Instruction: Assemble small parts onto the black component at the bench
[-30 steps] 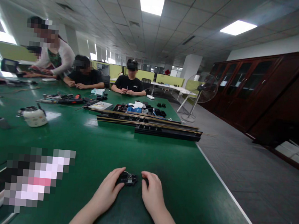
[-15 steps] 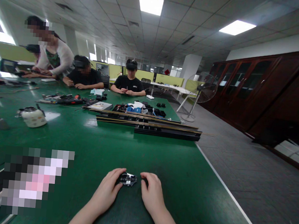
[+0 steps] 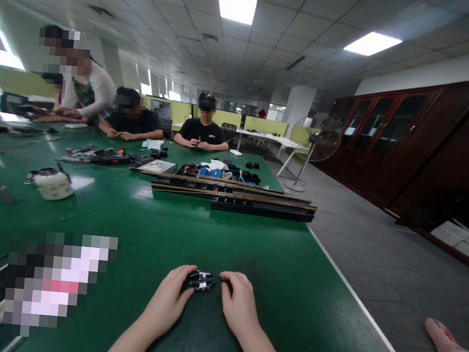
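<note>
A small black and silver device, too small to make out its kind, lies on the green tabletop in front of me. My left hand rests at its left end, fingertips and thumb curved apart on either side; whether they touch it I cannot tell. On the other side, my right hand lies on the table with a gap between it and the device. Its fingers are bent, the thumb is apart from them, and nothing shows in it.
Long black rails with thin brass-coloured rods cross the table ahead. Behind them are a parts tray and tools. A white jar stands left. Co-workers sit opposite. A foot shows on the floor at right.
A person's foot has come into view at the lower right. My hands stay nearly where they were, and the small device has hardly changed. The seated co-worker opposite has moved their hands slightly.
</note>
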Motion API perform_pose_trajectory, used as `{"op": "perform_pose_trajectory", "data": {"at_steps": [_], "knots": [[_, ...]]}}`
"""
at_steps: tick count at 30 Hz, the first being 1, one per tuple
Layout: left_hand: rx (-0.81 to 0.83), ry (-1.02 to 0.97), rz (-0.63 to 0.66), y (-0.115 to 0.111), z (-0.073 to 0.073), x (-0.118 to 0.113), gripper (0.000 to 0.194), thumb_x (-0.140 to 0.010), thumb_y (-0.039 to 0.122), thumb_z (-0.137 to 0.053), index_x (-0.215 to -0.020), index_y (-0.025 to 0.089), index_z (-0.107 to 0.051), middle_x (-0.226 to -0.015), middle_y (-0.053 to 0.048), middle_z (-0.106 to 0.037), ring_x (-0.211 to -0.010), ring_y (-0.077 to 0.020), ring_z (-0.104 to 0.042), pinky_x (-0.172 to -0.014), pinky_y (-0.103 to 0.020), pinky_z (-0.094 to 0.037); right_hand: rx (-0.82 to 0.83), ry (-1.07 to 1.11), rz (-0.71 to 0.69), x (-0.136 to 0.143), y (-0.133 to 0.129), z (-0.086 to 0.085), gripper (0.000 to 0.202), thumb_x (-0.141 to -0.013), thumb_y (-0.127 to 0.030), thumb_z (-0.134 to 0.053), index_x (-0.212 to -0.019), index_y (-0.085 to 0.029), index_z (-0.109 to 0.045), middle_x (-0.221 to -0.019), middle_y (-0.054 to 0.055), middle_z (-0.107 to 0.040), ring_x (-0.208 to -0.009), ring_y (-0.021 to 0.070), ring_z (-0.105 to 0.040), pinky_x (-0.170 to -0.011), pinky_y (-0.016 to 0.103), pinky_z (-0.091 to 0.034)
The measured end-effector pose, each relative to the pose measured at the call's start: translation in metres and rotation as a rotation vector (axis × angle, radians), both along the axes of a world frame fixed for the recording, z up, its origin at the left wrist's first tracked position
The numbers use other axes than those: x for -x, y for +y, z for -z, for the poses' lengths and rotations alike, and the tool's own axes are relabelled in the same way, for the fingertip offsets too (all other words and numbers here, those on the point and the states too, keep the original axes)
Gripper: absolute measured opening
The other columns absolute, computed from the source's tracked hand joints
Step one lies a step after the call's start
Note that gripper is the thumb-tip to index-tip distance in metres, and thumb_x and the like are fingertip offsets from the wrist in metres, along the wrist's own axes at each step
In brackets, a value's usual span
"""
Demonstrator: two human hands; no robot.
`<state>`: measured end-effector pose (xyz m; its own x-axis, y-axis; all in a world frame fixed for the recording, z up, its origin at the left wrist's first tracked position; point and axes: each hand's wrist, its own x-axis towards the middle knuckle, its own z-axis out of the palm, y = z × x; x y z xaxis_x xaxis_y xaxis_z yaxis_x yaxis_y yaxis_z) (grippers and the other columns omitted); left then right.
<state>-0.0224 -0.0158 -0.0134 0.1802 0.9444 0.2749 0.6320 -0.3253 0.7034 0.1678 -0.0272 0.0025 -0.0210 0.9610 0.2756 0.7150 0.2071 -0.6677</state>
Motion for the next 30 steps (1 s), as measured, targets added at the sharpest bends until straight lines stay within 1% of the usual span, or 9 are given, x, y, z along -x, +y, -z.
{"op": "perform_pose_trajectory", "data": {"at_steps": [5,8,11,17,23,27,30], "knots": [[0.016,-0.02,0.011,-0.0005,-0.0017,0.0001,0.034,-0.073,0.015,-0.049,-0.106,0.02,-0.055,-0.11,-0.009,-0.061,-0.106,-0.0241,-0.054,-0.094,-0.045,-0.04,0.004,-0.006,0.0,0.0,-0.0002,-0.0005,0.028,-0.075,-0.01,-0.044,-0.091,-0.021,-0.064,-0.092,0.004,-0.066,-0.092,0.0186,-0.057,-0.084,0.031,-0.041],[0.025,-0.031,0.01,-0.0004,-0.0012,0.0003,0.037,-0.074,0.016,-0.049,-0.11,0.022,-0.053,-0.112,-0.008,-0.06,-0.107,-0.0239,-0.053,-0.095,-0.045,-0.04,0.009,-0.013,0.002,0.0,0.0,-0.0009,0.028,-0.075,-0.01,-0.045,-0.091,-0.022,-0.064,-0.092,0.004,-0.066,-0.092,0.0188,-0.057,-0.084,0.031,-0.042],[0.031,-0.028,0.003,-0.0002,-0.0012,0.0004,0.039,-0.075,0.017,-0.048,-0.113,0.021,-0.052,-0.113,-0.009,-0.059,-0.108,-0.0236,-0.052,-0.096,-0.045,-0.039,0.008,-0.019,0.002,0.0001,0.0003,-0.0009,0.028,-0.075,-0.011,-0.045,-0.091,-0.022,-0.064,-0.091,0.003,-0.066,-0.092,0.0184,-0.057,-0.084,0.031,-0.042],[0.015,-0.016,0.027,-0.0011,-0.0036,0.0,0.034,-0.075,0.017,-0.048,-0.108,0.022,-0.056,-0.11,-0.008,-0.06,-0.106,-0.0244,-0.053,-0.094,-0.045,-0.04,0.02,-0.015,0.0,-0.0002,0.0002,-0.001,0.028,-0.075,-0.01,-0.044,-0.091,-0.022,-0.064,-0.092,0.003,-0.065,-0.092,0.0189,-0.057,-0.084,0.031,-0.042],[0.011,-0.002,0.029,-0.0004,-0.0015,0.0005,0.038,-0.076,0.015,-0.046,-0.111,0.023,-0.055,-0.114,-0.007,-0.059,-0.11,-0.0231,-0.051,-0.097,-0.044,-0.039,0.02,-0.004,0.0,-0.0005,-0.0002,-0.0018,0.028,-0.075,-0.01,-0.045,-0.09,-0.022,-0.065,-0.091,0.004,-0.066,-0.091,0.0189,-0.057,-0.084,0.031,-0.041],[0.006,-0.009,0.023,0.0006,0.0007,0.001,0.042,-0.075,0.015,-0.046,-0.116,0.023,-0.052,-0.117,-0.007,-0.059,-0.11,-0.0226,-0.051,-0.097,-0.043,-0.039,0.013,-0.012,0.0,-0.0002,0.0004,-0.0009,0.027,-0.075,-0.01,-0.045,-0.09,-0.022,-0.065,-0.09,0.003,-0.066,-0.091,0.0185,-0.057,-0.083,0.03,-0.041],[-0.002,-0.007,0.022,0.0008,0.0007,0.0008,0.043,-0.074,0.014,-0.047,-0.116,0.024,-0.052,-0.117,-0.007,-0.059,-0.11,-0.0225,-0.052,-0.097,-0.044,-0.039,0.001,-0.021,0.009,-0.0002,0.0009,-0.0001,0.027,-0.074,-0.01,-0.046,-0.089,-0.022,-0.065,-0.09,0.002,-0.066,-0.091,0.0175,-0.058,-0.083,0.029,-0.042]]}}
